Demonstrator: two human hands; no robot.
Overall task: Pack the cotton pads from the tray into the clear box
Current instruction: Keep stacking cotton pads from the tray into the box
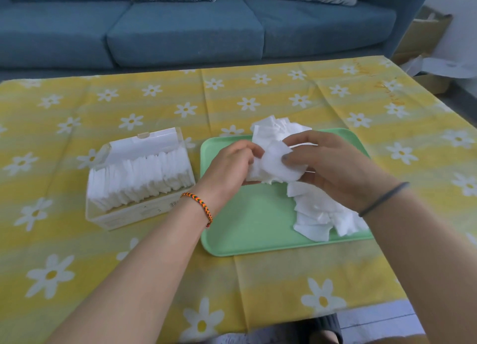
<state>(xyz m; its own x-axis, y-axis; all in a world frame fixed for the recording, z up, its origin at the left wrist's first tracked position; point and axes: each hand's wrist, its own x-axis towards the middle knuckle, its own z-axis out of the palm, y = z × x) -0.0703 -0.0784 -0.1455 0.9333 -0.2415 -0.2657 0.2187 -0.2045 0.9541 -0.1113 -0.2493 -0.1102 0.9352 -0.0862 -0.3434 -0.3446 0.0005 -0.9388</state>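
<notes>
Both hands (227, 165) (333, 168) grip cotton pads (273, 163) above tray (247, 227).

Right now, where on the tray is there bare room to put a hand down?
The green tray is bare in its near-left part, bordered by its left rim and the loose cotton pads along its right side. The far half is crowded: left hand and right hand hold a bunch of pads there.

A blue sofa (185, 31) stands behind the daisy-print table (258, 98).
</notes>
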